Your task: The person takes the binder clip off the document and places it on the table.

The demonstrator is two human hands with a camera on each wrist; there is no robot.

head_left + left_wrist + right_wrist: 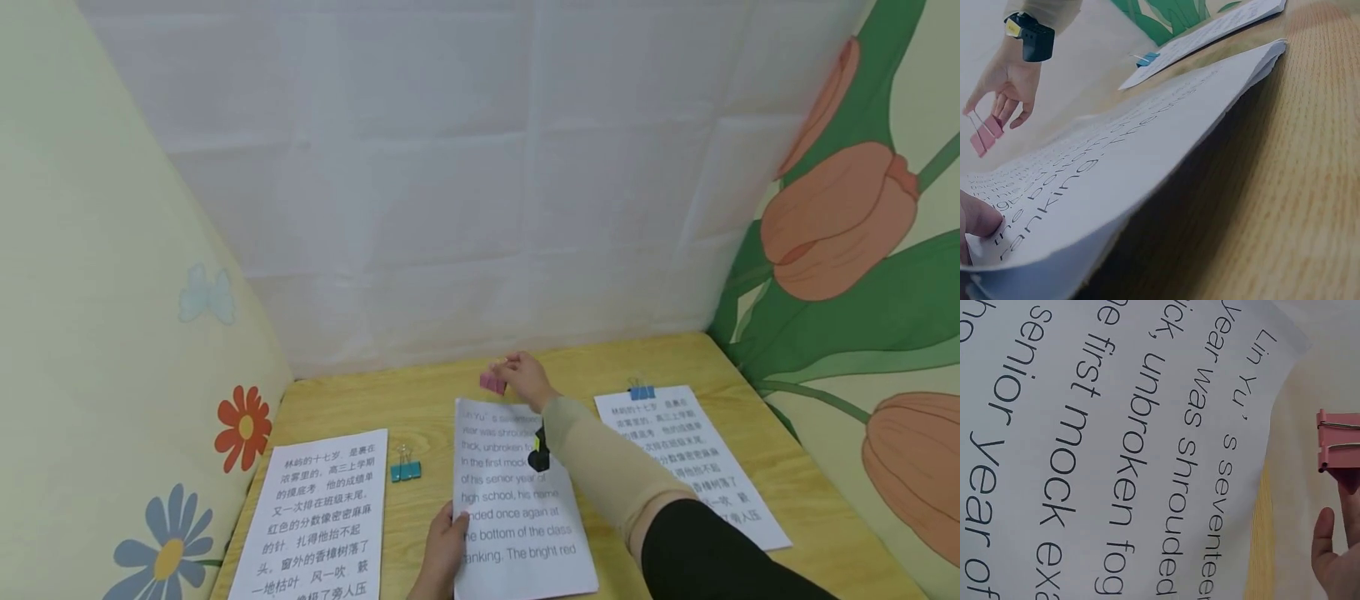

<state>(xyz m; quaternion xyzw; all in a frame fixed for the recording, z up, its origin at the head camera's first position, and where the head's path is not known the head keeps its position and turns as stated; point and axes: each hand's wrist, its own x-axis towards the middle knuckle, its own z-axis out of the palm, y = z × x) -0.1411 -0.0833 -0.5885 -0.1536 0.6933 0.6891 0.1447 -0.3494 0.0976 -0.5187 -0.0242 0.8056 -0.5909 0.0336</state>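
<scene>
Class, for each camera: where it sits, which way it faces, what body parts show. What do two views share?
Head: worn there, facing forward and down at the table; left hand and right hand show.
Left wrist: on it, facing across the English sheets; left thumb, right hand show.
Right wrist: on it, facing their upper lines; right hand shows.
Both wrist views share the pink clip.

Right hand [527,379] pinches pink clip [492,382]; left hand [444,543] grips middle papers [513,504].

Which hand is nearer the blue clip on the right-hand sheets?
Right. The right hand is left of the blue clip, holding the pink clip; the left hand is farther off, leftward and toward the camera, holding the middle sheets.
</scene>
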